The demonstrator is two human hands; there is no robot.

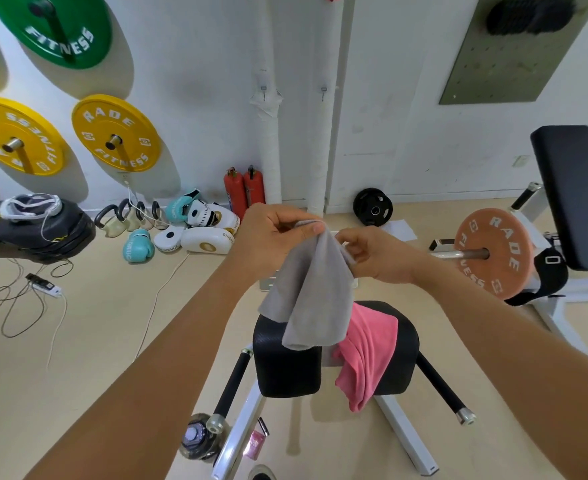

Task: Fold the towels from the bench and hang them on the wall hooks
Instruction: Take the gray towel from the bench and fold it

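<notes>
A grey towel hangs in the air above the black padded bench. My left hand pinches its top edge between thumb and fingers. Just to the right, my right hand grips the same top edge, so the cloth droops in folds below both hands. A pink towel lies draped over the bench's right side and hangs down its front. Two small wall hooks show on the white wall ahead, a left hook and a right hook, both bare.
Yellow and green weight plates hang on the left wall. Boxing gloves, pads, kettlebells and two red fire extinguishers line the wall's foot. Cables and a power strip lie on the floor at left. A machine with an orange plate stands at right.
</notes>
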